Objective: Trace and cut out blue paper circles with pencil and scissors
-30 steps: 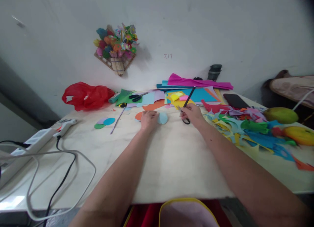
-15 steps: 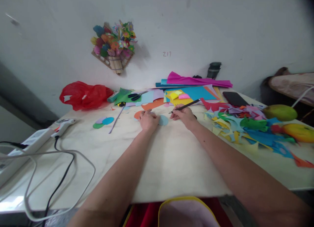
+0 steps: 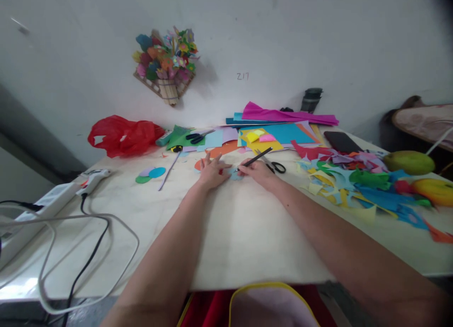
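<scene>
My right hand (image 3: pixel 260 172) is closed round a black pen (image 3: pixel 258 156), its tip down on a pale blue paper circle (image 3: pixel 235 175). The circle lies flat on the table, partly covered by both hands. At its left edge rests my left hand (image 3: pixel 213 171), open, with its fingers spread on the tabletop. An orange paper circle (image 3: pixel 197 165) shows from behind those fingers. Just beyond my right hand lie scissors with black handles (image 3: pixel 279 167), their blades partly hidden. A blue circle (image 3: pixel 157 172), a green circle (image 3: pixel 143 180) and a lilac circle overlap farther left.
Paper scraps (image 3: pixel 368 180), a phone (image 3: pixel 342 141) and mangoes (image 3: pixel 408 162) occupy the right side. Coloured sheets (image 3: pixel 297 133) and a second pair of scissors (image 3: pixel 198 137) lie at the back. A red plastic bag (image 3: pixel 127 136) sits back left, near a power strip (image 3: pixel 46 199) with loose cables.
My right hand has moved left, bringing the pen tip onto the pale blue circle and uncovering the scissors behind it. The fingers of my left hand have spread.
</scene>
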`<state>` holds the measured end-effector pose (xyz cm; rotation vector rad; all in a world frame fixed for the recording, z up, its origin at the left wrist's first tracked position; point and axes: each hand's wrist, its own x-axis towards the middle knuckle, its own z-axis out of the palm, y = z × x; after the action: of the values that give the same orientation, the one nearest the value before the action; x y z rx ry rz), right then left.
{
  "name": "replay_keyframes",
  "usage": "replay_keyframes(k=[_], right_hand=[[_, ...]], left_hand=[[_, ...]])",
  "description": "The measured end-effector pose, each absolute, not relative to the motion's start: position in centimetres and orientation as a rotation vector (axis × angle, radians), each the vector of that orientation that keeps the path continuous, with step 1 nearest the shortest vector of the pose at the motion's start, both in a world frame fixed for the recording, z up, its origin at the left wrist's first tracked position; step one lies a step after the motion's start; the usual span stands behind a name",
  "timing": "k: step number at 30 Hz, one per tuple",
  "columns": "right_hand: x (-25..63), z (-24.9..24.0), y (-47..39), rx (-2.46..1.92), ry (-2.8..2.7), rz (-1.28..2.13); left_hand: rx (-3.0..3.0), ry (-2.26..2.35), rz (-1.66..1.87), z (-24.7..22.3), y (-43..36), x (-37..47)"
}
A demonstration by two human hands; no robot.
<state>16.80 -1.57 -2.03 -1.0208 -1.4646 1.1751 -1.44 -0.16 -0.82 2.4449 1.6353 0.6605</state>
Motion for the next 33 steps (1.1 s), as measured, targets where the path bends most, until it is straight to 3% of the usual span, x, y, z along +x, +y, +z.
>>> replay_keyframes(k=[10, 23, 33], right_hand=[[16.7, -1.6, -2.1, -1.177, -1.708, 0.844], [16.3, -1.8, -1.9, -1.247, -1.743, 0.826], [16.2, -2.3, -1.6, -1.227, -1.772, 0.792]], left_hand=[[2.466, 1.504, 0.526, -0.8, 0.0, -2.1], [2.497, 1.534, 0.184, 0.5, -0.5, -2.2], [2.511, 1.557, 0.114, 0.8, -0.7, -2.1]])
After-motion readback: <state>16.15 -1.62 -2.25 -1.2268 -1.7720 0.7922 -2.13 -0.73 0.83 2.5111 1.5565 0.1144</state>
